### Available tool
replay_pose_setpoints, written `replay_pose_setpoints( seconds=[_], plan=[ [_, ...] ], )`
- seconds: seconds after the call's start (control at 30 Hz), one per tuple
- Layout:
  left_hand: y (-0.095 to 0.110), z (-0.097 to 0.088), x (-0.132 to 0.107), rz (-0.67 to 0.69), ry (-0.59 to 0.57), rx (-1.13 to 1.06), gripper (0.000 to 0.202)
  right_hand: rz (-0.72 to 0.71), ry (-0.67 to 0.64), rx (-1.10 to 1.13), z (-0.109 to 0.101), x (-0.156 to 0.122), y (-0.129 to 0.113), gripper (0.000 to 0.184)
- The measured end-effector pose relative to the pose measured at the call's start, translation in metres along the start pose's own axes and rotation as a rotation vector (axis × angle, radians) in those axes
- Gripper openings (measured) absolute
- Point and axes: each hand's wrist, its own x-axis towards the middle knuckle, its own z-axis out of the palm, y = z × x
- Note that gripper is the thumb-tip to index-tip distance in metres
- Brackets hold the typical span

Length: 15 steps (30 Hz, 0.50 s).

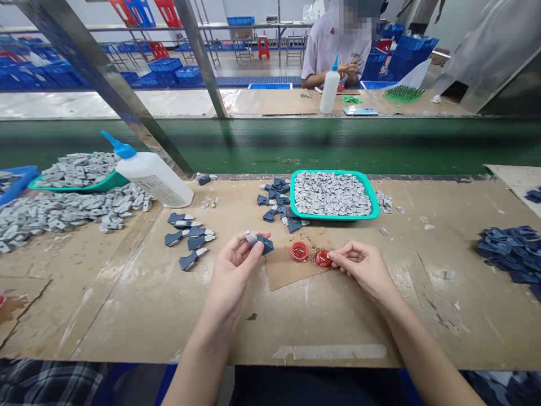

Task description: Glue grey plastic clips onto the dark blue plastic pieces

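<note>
Between thumb and fingers of my left hand [234, 260] is a dark blue plastic part [266, 245] with a light grey piece at one end. My right hand [364, 267] pinches a small light grey piece [331, 255] at the edge of a shallow red cap [322, 259]. Another red cap [300, 251] stands just left of it, glossy inside. Both caps rest on a stained cardboard scrap [281, 273]. Beyond them is a turquoise tray [377, 211] heaped with small grey pieces, with dark blue parts [274, 194] by its left side.
A white bottle [158, 177] with a blue nozzle stands left, beside piled grey pieces [80, 211]. Joined blue-and-grey parts [194, 239] lie nearer. More dark blue parts [509, 254] are heaped right. Past the green belt [253, 146], a person [338, 51] sits at another bench.
</note>
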Motion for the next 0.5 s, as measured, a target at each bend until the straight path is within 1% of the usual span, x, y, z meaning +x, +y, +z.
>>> replay_pose_setpoints(
  seconds=[0.17, 0.33, 0.4, 0.5],
  plan=[
    [-0.001, 0.005, -0.004, -0.027, 0.023, -0.019, 0.028, -0.014, 0.012, 0.022, 0.0, 0.0, 0.001, 0.034],
    [-0.01, 0.011, -0.005, -0.023, 0.039, -0.073, 0.03, 0.042, 0.004, 0.089, -0.003, 0.0, 0.001, 0.035],
    [-0.015, 0.016, -0.008, -0.001, 0.034, -0.091, 0.027, 0.066, -0.008, 0.136, -0.006, -0.002, -0.002, 0.035],
    [-0.02, 0.029, -0.015, 0.039, 0.006, -0.116, 0.022, 0.073, -0.042, 0.207, -0.007, -0.01, -0.01, 0.034]
  ],
)
